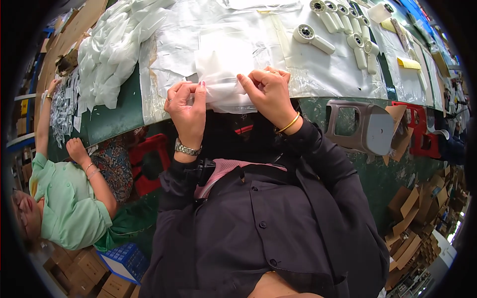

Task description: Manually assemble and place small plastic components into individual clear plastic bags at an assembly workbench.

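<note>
- Well, on my remote feed the left hand (188, 108) has thumb and fingers drawn in narrow, and it seems to pinch the translucent film (223, 90) at its left side.
- The right hand (271, 94) is bent close on the film's right side, thumb toward me; I cannot tell what its hidden fingertips do behind.
- I judge the film very light, limp and slippery, its layers prone to cling; a hard pull could stretch, crease or tear it.
- I would take hold at the two side edges, between the finger pads, with just enough squeeze to stop sliding, leaving the sagging middle alone.
- The covered table (338, 82) spreads under and beyond the film, whose near end sits by the table's front edge.
- Left of the film I see a heaped white pile (112, 54), apparently similar soft plastic; right of it, well apart, several handheld fans (314, 38).
</note>
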`<state>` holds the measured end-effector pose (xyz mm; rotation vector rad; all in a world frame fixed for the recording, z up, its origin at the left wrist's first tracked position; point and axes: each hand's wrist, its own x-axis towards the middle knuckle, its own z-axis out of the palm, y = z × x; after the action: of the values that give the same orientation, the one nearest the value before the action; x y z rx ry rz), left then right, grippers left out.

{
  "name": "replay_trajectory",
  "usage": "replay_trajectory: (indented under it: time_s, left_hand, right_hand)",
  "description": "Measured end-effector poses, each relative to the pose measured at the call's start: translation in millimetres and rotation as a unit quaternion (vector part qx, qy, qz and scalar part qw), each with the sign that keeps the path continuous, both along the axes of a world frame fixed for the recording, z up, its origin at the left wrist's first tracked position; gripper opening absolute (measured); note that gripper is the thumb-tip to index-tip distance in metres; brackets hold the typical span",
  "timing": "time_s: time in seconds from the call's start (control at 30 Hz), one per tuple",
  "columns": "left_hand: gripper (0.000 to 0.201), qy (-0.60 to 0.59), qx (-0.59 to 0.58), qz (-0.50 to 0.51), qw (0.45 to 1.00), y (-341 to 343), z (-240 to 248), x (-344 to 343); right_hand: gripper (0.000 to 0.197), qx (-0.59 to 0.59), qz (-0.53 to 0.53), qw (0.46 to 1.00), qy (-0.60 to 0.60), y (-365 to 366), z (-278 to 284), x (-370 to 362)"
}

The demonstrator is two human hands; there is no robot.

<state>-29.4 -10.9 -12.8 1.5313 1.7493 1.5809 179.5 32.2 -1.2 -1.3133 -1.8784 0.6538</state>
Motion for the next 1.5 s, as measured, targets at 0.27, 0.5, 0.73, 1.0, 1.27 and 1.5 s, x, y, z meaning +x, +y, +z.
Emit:
replay_trajectory:
  time_s: [0.27,0.5,0.73,1.0,1.27,1.5]
  left_hand:
    - [0.021,0.143,-0.05,0.027,0.988,6.6,0.5,-1.1]
    - [0.027,0.248,-0.018,0.011,0.968,24.4,-1.1,2.0]
    - [0.021,0.26,0.043,0.014,0.965,7.6,23.1,-0.1]
    - [0.039,0.264,-0.023,-0.189,0.945,11.6,44.2,25.1]
    - [0.051,0.34,-0.02,-0.101,0.935,26.4,16.9,-4.2]
    - [0.058,0.04,-0.241,-0.131,0.961,35.5,26.5,-20.6]
  right_hand:
    - [0.037,-0.007,-0.015,1.0,0.003,5.8,-4.4,-6.5]
    - [0.035,0.079,-0.045,0.995,0.031,13.4,-6.6,0.3]
    - [0.038,0.122,-0.076,0.99,-0.003,6.4,-27.6,-21.0]
    - [0.022,0.07,-0.09,0.992,0.048,-2.1,-19.3,-18.5]
    - [0.011,0.077,-0.08,0.993,0.026,2.8,-22.3,-24.8]
    - [0.01,0.09,-0.089,0.991,0.031,-0.9,-22.1,-20.1]
